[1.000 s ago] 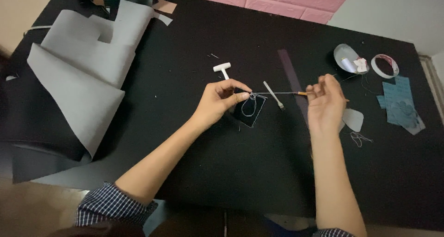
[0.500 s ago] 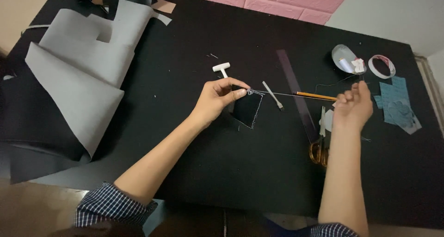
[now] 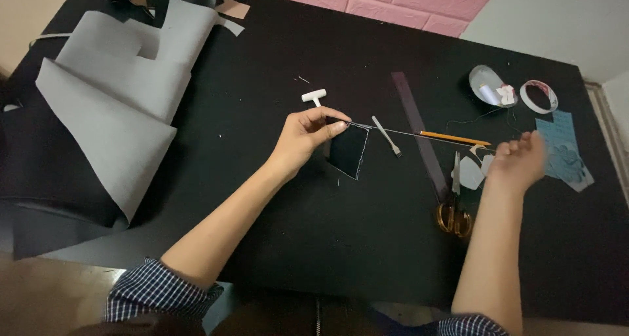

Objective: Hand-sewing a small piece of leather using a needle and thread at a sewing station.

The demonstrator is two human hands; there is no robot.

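Note:
My left hand (image 3: 306, 134) pinches the top corner of a small black leather piece (image 3: 347, 150) held just above the black table (image 3: 275, 244). A thin pale thread (image 3: 419, 133) runs taut from that corner to the right, towards my right hand (image 3: 519, 160). My right hand is blurred, its fingers closed on the thread's far end; no needle can be made out. A white T-handled tool (image 3: 314, 97) lies just behind my left hand.
An orange pencil (image 3: 453, 138), a small pronged tool (image 3: 387, 136), a dark ruler strip (image 3: 419, 134) and orange-handled scissors (image 3: 455, 208) lie between my hands. Tape roll (image 3: 538, 96), blue patterned pieces (image 3: 563, 150) and a clear dish (image 3: 488, 86) sit right. Grey sheets (image 3: 118, 93) cover the left.
My right hand has drawn the thread out to the right, away from the leather piece, and the thread is now long and taut. My left hand stays in place.

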